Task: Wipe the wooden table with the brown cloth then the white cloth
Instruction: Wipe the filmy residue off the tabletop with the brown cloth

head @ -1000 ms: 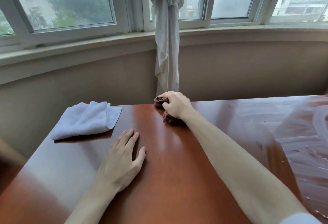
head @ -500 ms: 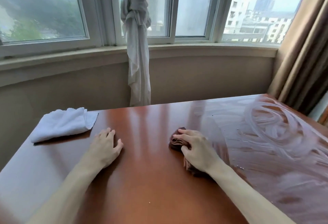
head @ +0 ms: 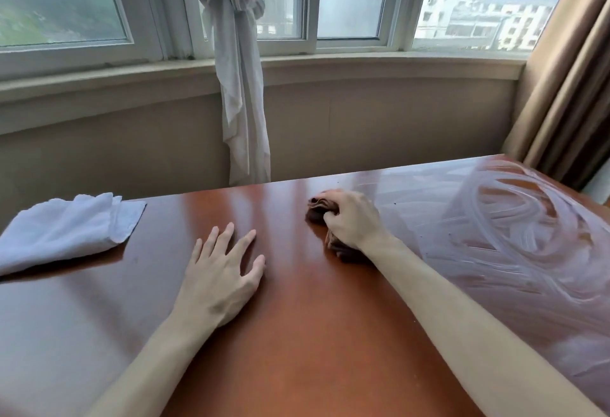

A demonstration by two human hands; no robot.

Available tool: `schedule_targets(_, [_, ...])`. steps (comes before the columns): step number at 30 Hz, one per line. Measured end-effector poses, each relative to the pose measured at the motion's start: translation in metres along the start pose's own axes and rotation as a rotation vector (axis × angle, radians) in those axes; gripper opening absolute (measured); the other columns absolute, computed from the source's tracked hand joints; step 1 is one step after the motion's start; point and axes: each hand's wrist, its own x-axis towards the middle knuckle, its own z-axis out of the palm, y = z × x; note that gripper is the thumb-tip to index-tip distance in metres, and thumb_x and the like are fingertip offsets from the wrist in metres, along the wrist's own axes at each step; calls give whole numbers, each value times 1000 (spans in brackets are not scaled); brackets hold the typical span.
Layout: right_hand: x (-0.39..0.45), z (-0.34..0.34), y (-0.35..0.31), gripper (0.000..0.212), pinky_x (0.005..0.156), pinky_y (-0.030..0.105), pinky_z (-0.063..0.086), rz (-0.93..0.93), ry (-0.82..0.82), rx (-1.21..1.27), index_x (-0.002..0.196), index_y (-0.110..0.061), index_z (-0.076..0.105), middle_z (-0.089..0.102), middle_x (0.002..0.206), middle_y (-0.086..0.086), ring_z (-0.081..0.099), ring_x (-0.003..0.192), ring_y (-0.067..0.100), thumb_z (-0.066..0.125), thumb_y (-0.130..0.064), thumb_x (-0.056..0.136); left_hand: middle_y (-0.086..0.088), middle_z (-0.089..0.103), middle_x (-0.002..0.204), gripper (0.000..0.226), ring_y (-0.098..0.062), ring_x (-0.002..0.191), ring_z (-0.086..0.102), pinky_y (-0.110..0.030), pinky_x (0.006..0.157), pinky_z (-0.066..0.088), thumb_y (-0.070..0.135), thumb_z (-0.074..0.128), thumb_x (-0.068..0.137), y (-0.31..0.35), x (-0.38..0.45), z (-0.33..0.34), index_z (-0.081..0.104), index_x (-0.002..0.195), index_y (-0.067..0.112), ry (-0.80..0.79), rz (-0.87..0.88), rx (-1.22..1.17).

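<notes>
So I'm on the brown-cloth pass right now. My right hand (head: 351,218) is up around 1 o'clock from the middle of the wooden table (head: 297,334), fingers curled round the bunched brown cloth (head: 318,207) and pressing it flat to the top. Wadding it up like that looks deliberate to me: more pressure under the palm, less flapping.

My left hand (head: 224,271) is planted at roughly 10 o'clock from centre, fingers spread and straight, palm down, gripping nothing. I'd guess it's there as a brace so I can lean into the strokes.

The white cloth (head: 66,232) is parked folded at the far left corner, about 9 to 10 o'clock, well apart from both hands. Makes sense, keeps it out of the way until its turn comes.

Everything from 2 to 4 o'clock is covered in cloudy swirl streaks (head: 511,218), and the cloth sits right at the edge of that patch. The left half reads glossy and streak-free. My call: the brown pass is only partly done, with the right side to work through before swapping cloths.

Knotted curtain (head: 237,86) hangs at 12 o'clock behind the table, not in the way.
</notes>
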Motion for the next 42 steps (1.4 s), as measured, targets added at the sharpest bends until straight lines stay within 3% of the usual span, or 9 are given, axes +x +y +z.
schedule_targets(2, [43,6,17,42,83,28,43,70,51,-24,114,-33,74,71,120,-7,61,115,23,55,-22,79,5,12,167,80,-16,155,2,-38,125,1,72,10,80,-1,2,2,23,155,47,22,-5,-28])
schedule_targets(7, [119,13,39,36,80,34,47,181,123,-40,110,-30,77,73,107,5,63,106,35,59,-22,80,9,14,166,78,-13,154,3,-36,125,5,73,10,81,-1,2,3,26,153,48,46,-5,-13])
schedule_targets(10, [121,16,38,38,83,35,48,165,128,-64,110,-31,77,71,112,3,62,108,34,54,-21,82,8,16,166,78,-14,154,4,-38,125,7,73,12,81,-2,3,3,27,153,48,34,-17,-29])
schedule_targets(14, [65,9,22,49,93,37,53,122,126,-41,116,-41,74,67,130,-15,60,119,24,53,-17,79,4,19,166,75,-16,154,8,-39,125,9,71,14,84,-1,2,3,27,154,46,29,-18,-3])
schedule_targets(18, [-23,-3,-3,48,102,39,49,40,68,-63,125,-38,71,61,141,-14,53,129,21,57,-17,84,1,17,167,61,-20,154,9,-41,125,8,62,31,97,1,2,0,26,155,43,3,-3,9])
schedule_targets(26, [-152,-27,-27,49,110,30,39,-61,-24,-18,127,-48,67,54,143,-27,40,137,0,58,-21,86,-1,15,167,60,-21,154,7,-40,125,4,58,32,100,3,-4,-4,25,157,40,-25,-4,7])
schedule_targets(31, [-81,-22,-3,49,107,36,46,8,24,15,121,-44,71,62,135,-24,54,128,10,56,-22,81,0,17,167,60,-20,154,8,-38,125,6,57,33,99,1,-3,-1,27,156,40,3,12,-12])
schedule_targets(36, [33,-11,38,43,87,36,48,142,104,-75,116,-39,72,69,123,-9,61,117,28,54,-27,79,3,22,165,74,-18,153,12,-38,125,10,67,16,85,-1,-2,3,33,153,43,50,18,-46])
schedule_targets(42, [126,0,61,32,84,32,45,223,156,-74,110,-39,76,70,116,0,62,113,30,62,-26,85,9,27,162,76,-12,152,15,-35,125,13,73,16,81,-2,2,8,40,148,46,98,-17,-73])
